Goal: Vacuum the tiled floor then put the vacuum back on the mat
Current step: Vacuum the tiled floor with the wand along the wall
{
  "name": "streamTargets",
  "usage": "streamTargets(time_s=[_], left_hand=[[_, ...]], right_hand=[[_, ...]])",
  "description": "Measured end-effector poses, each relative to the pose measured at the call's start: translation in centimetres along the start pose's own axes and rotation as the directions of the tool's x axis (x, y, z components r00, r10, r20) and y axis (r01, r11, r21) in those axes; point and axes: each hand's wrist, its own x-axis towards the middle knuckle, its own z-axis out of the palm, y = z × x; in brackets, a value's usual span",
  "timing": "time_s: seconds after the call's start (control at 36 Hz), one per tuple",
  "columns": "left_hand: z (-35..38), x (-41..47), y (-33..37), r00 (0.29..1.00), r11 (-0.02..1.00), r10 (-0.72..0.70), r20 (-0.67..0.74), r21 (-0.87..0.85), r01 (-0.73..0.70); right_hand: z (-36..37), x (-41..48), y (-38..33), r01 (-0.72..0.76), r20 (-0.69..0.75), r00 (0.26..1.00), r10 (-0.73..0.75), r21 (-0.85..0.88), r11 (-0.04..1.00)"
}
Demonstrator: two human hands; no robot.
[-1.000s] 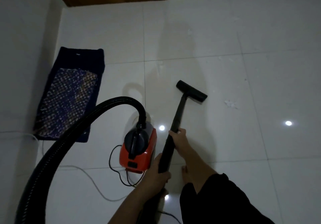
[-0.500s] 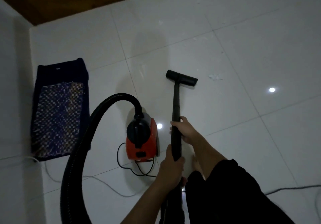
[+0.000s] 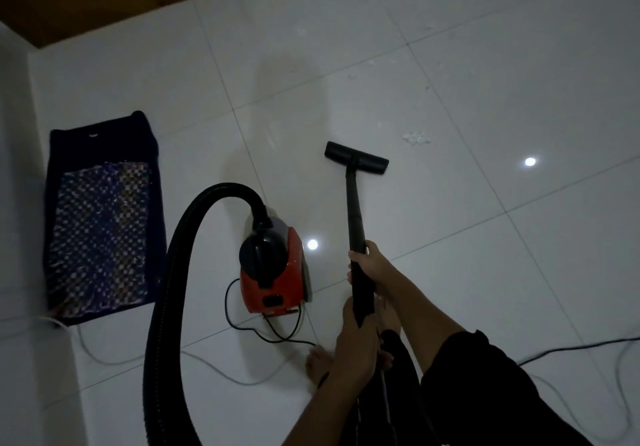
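Left hand (image 3: 360, 338) near, right hand (image 3: 372, 265) farther up, fingers of both curled tight round tube (image 3: 355, 210). Vacuum (image 3: 273, 269) sits on tiles right of mat (image 3: 100, 217), nozzle (image 3: 356, 158) short of crumbs (image 3: 415, 138). Cord (image 3: 277, 336) loops by your foot (image 3: 318, 362): snag it, vacuum topples.

One wide camera rides on my head, facing forward and steeply down: left hand (image 3: 356, 341) and right hand (image 3: 372, 267) close below, tiled floor (image 3: 450, 238) spreading beyond them.
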Motion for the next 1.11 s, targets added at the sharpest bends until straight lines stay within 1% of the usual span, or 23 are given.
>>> streamTargets(time_s=[0.14, 0.25, 0.39, 0.44, 0.5, 0.53, 0.58, 0.61, 0.75, 0.86, 0.89, 0.94, 1.03, 1.11], left_hand=[[0.9, 0.6, -0.7, 1.0, 0.998, 0.011, -0.017, -0.067, -0.013], [2.1, 1.0, -0.7, 0.998, 0.993, 0.002, -0.067, -0.116, -0.01], [4.2, 1.5, 0.8, 0.995, 0.967, 0.005, -0.103, -0.253, -0.031], [4.8, 1.8, 1.7, 0.994, 0.963, 0.053, -0.092, -0.26, -0.076], [5.0, 1.9, 2.9, 0.99, 0.965, 0.12, -0.074, -0.225, -0.134], [5.0, 2.2, 3.2, 0.991, 0.962, 0.113, -0.076, -0.241, -0.128], [5.0, 2.8, 3.9, 0.996, 0.94, 0.03, -0.09, -0.335, -0.059], [5.0, 3.1, 4.2, 0.995, 0.938, 0.003, -0.099, -0.344, -0.037], [5.3, 4.3, 5.0, 0.994, 0.956, -0.028, -0.106, -0.295, -0.004], [5.7, 4.9, 6.1, 0.987, 0.965, 0.075, -0.142, -0.239, -0.108], [5.8, 5.0, 6.6, 0.986, 0.959, 0.089, -0.142, -0.256, -0.123], [6.1, 5.6, 7.2, 0.981, 0.953, 0.1, -0.163, -0.268, -0.142], [6.5, 6.4, 8.1, 0.977, 0.957, 0.104, -0.188, -0.25, -0.15], [6.3, 7.5, 9.0, 0.973, 0.958, 0.094, -0.21, -0.246, -0.146]], right_hand=[[-1.0, 0.4, -0.1, -0.02, 0.059, 0.998, 0.02, 0.004, 1.0], [-2.2, 0.5, -0.5, -0.079, 0.115, 0.99, 0.08, -0.012, 0.997], [-3.7, 1.3, -1.7, -0.063, 0.162, 0.984, 0.07, -0.045, 0.997], [-3.9, 1.8, -2.4, -0.046, 0.176, 0.983, 0.059, -0.074, 0.996], [-4.0, 2.4, -3.3, -0.031, 0.193, 0.98, 0.052, -0.111, 0.993], [-4.0, 2.6, -3.7, -0.027, 0.204, 0.978, 0.053, -0.127, 0.992], [-4.0, 3.0, -4.5, -0.024, 0.229, 0.972, 0.06, -0.158, 0.987], [-4.0, 3.2, -4.9, -0.021, 0.241, 0.969, 0.064, -0.178, 0.984], [-4.2, 4.6, -6.8, -0.009, 0.265, 0.961, 0.08, -0.26, 0.966], [-4.2, 5.6, -8.1, 0.002, 0.263, 0.962, 0.074, -0.28, 0.96], [-4.2, 5.7, -8.4, 0.007, 0.261, 0.963, 0.071, -0.286, 0.958], [-4.4, 5.9, -8.9, 0.014, 0.248, 0.967, 0.061, -0.29, 0.957], [-4.6, 6.4, -9.5, -0.017, 0.201, 0.977, 0.067, -0.242, 0.97], [-4.8, 6.7, -10.5, -0.027, 0.216, 0.973, 0.08, -0.24, 0.97]])
